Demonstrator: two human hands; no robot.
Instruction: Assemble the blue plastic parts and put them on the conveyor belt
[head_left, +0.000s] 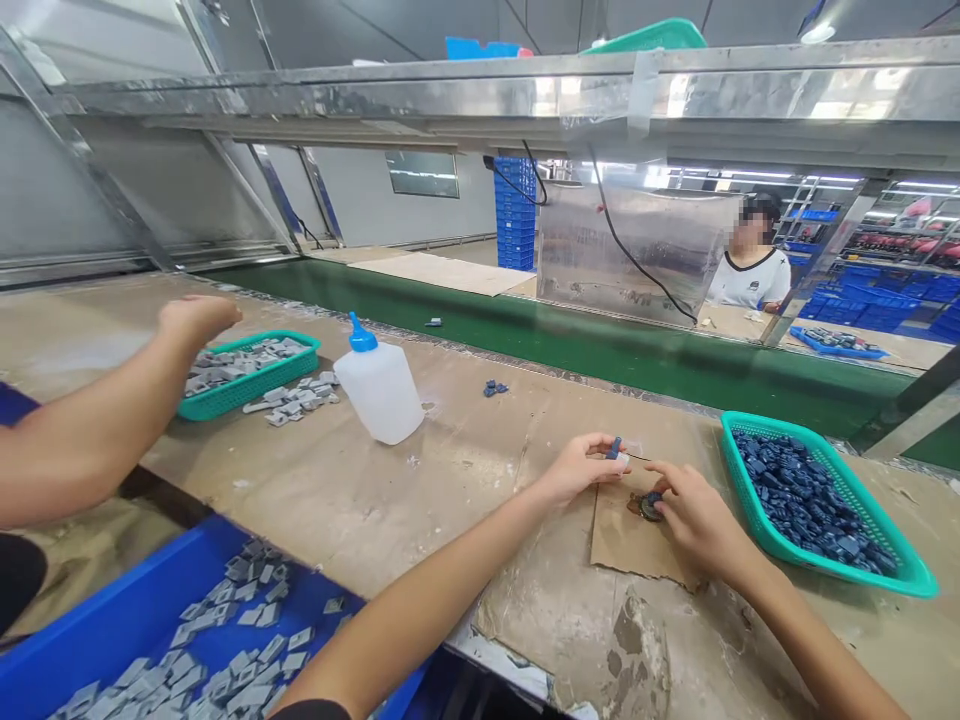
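My left hand is closed on a small dark blue part with a pale grey piece at its lower end. To its right, my right hand has its thumb and index finger bent over a small round dark dish, with a dark blue bit at the fingertips. The dish rests on a brown cardboard piece. A green basket full of dark blue parts stands right of my right hand.
A white squeeze bottle stands left of centre. Grey parts lie in and beside another green basket, near a co-worker's arm. A blue bin holds grey parts. Behind the table runs a green belt; a person sits beyond.
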